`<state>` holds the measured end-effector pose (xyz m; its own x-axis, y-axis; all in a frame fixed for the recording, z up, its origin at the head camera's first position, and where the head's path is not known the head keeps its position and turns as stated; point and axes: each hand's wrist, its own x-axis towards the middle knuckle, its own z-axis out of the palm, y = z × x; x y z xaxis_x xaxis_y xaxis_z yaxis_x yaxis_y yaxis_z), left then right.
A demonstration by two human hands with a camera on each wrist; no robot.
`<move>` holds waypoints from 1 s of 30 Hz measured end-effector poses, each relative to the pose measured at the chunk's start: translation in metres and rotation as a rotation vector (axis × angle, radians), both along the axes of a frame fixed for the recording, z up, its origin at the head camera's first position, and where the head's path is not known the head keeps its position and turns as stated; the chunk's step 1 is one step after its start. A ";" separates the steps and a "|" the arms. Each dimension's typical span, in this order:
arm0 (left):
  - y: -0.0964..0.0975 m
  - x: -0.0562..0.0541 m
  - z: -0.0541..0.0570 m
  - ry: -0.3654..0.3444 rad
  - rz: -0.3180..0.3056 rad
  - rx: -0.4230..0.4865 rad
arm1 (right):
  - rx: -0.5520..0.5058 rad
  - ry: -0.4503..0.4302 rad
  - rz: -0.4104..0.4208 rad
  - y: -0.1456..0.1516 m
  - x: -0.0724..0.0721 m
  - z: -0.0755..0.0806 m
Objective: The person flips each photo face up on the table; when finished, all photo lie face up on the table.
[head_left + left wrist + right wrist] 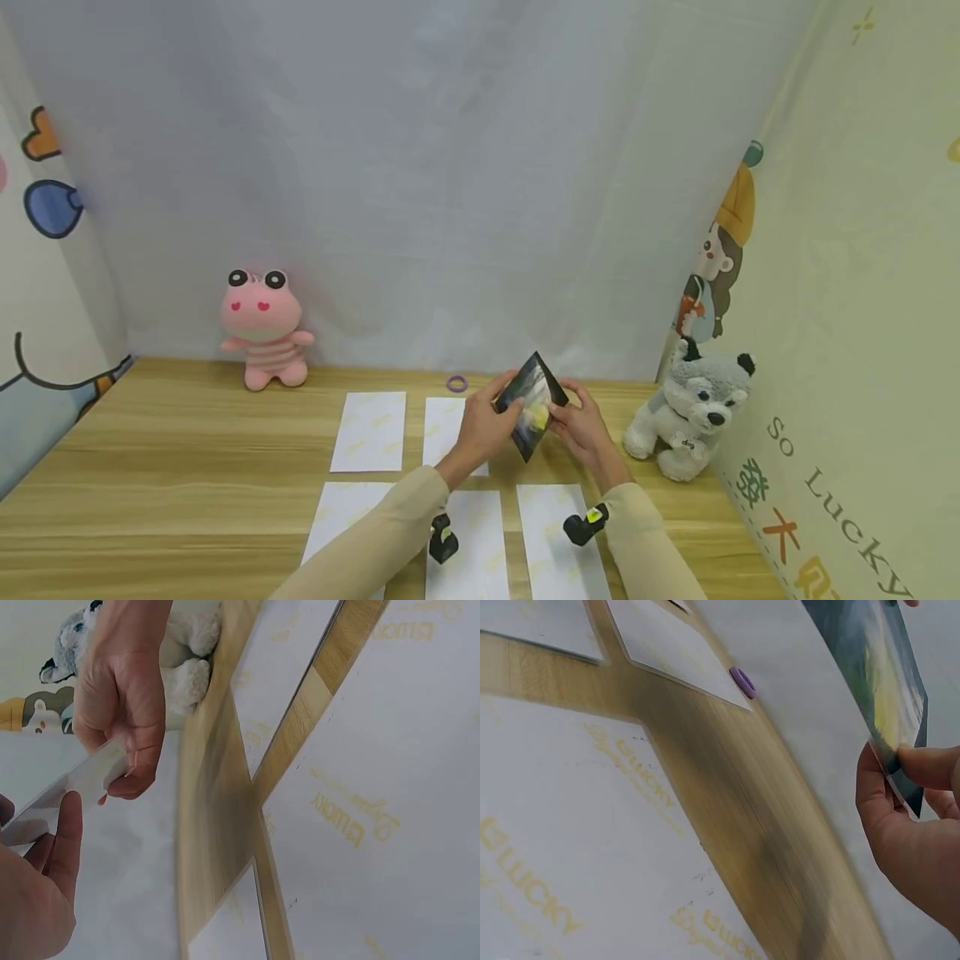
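Observation:
Both hands hold a dark photo print (531, 408) above the far part of the wooden table. A pale streak and a yellow patch show on its face. It is turned cornerwise, and a dark edge behind its right side could be a fold or a second print; I cannot tell which. My left hand (486, 422) grips its left side, thumb on the face. On the right side, my right hand (582, 425) pinches it between thumb and fingers, as the right wrist view also shows with the print (877, 675) raised off the table.
Several white sheets with yellow lettering lie in two rows, among them a back-left sheet (368, 432) and a front-right sheet (562, 542). A purple ring (457, 383) lies behind them. A pink plush frog (262, 329) sits back left, a grey plush dog (690, 408) right.

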<state>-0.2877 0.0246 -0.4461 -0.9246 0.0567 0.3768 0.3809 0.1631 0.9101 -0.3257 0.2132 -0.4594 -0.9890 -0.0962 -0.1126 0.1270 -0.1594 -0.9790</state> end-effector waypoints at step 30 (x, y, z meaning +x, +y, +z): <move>-0.022 -0.024 0.019 -0.032 -0.201 -0.447 | 0.334 0.161 0.228 0.011 0.000 0.020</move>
<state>-0.3119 0.0026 -0.4269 -0.8897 0.3846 0.2460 0.4175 0.4671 0.7794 -0.3261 0.2246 -0.4393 -0.9542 -0.2984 -0.0204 -0.0365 0.1838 -0.9823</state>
